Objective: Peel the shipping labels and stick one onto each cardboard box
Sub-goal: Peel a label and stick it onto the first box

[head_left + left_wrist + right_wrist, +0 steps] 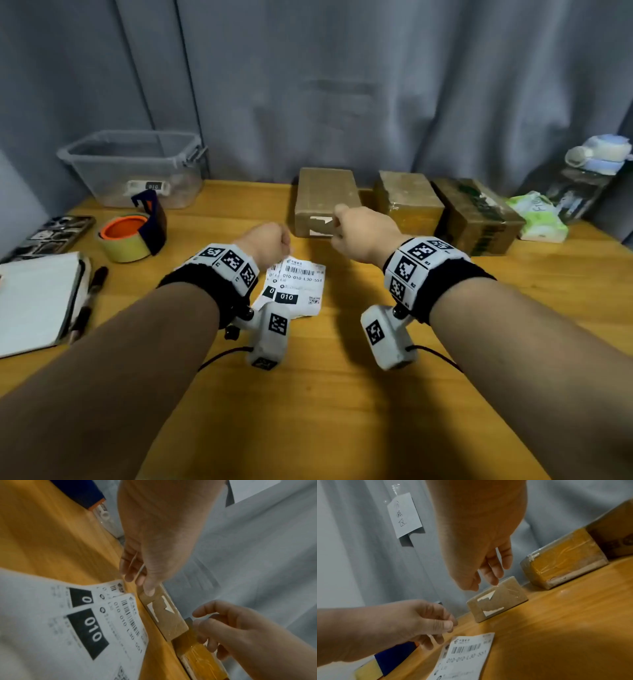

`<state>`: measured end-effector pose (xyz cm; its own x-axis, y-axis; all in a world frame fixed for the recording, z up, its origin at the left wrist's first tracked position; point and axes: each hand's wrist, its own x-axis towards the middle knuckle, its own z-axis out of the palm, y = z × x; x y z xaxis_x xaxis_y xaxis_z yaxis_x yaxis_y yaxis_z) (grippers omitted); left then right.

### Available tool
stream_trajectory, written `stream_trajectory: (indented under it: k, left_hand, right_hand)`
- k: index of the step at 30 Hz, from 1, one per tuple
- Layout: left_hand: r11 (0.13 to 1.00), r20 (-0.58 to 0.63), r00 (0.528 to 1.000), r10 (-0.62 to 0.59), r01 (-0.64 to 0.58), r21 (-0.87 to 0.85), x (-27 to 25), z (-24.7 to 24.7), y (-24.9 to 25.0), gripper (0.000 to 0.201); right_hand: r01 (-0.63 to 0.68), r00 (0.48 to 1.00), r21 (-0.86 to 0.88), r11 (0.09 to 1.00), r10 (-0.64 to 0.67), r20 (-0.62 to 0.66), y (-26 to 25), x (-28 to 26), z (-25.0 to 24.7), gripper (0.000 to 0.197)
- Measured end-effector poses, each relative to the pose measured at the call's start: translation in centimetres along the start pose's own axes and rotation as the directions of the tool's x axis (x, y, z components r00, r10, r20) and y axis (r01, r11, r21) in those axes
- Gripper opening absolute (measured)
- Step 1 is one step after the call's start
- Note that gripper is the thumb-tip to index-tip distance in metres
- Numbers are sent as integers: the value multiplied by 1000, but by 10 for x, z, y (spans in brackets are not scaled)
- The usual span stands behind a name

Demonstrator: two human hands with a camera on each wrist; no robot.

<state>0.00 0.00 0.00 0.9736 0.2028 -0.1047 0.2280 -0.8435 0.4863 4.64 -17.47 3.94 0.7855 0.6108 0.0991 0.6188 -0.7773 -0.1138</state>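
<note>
Three cardboard boxes stand along the back of the wooden table: the left box (pixel 325 192) (pixel 164 615) (pixel 498 599), the middle box (pixel 407 202) (pixel 565 563) and the right box (pixel 479 212). Torn white label scraps show on the left box's front face. Shipping labels (pixel 298 287) (pixel 85 622) (pixel 465 655) with barcodes and "010" lie overlapping in front of it. My left hand (pixel 270 241) (pixel 428 622) hovers over the labels' far edge, fingers curled, pinching a thin pale scrap. My right hand (pixel 356 229) (pixel 489 566) hangs loosely curved just above the left box's front, holding nothing.
A clear plastic bin (pixel 133 164) stands back left, with a tape roll in its dispenser (pixel 130 236) in front of it. A phone (pixel 51 233), notebook (pixel 34 301) and pen (pixel 92 291) lie at the left edge. A tissue pack (pixel 537 216) and bottle (pixel 589 171) stand far right.
</note>
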Motion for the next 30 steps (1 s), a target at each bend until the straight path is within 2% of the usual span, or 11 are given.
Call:
stream_trajectory:
  k: [4,6,8,10,13,16,20,22,24,27,30]
  left_hand:
    - [995,16,997,-75,74,60,4,10,-1,28]
    - [997,28,996,-79,78,27,3,14,1,23]
    - [995,-11,997,-80,80,-57,3,16,2,7]
    - [984,-67,995,-74,62,-168,2,17,1,8]
    - [966,-127,991,-35,1,-259,-4,11,4,7]
    - [955,-140,990,-3,-38,-293,-9,5,4,5]
    - [934,-135,991,0,-49,-355,-11,-1,4,18]
    - [934,-130,992,0,-47,-353,-14,-2,5,19]
    - [939,-147,989,1,-52,-340,-16,-4,5,15]
    - [948,-157,988,5,-54,-314,-17,-7,2,14]
    - [957,-153,988,10,-54,-285,-18,-8,-2,8]
  right_hand:
    - [-28,999,36,999,27,44,12,1,14,33]
    - [-34,997,58,998,29,74,16,1,20,33]
    - [-51,997,124,991,43,66,18,1,26,31]
    - [-70,997,234,970,62,43,21,1,32,26]
    - [-101,994,450,887,107,12,22,0,38,20]
    - [-130,991,596,792,128,46,21,-3,43,25]
    - [-187,982,682,707,137,127,18,-3,53,42]
    - [-199,980,686,700,132,149,14,-1,60,36]
    - [-170,985,695,699,143,97,10,1,65,17]
    - [-124,982,739,662,189,-4,8,1,67,26]
    - [-37,980,776,630,175,-95,7,-3,65,16]
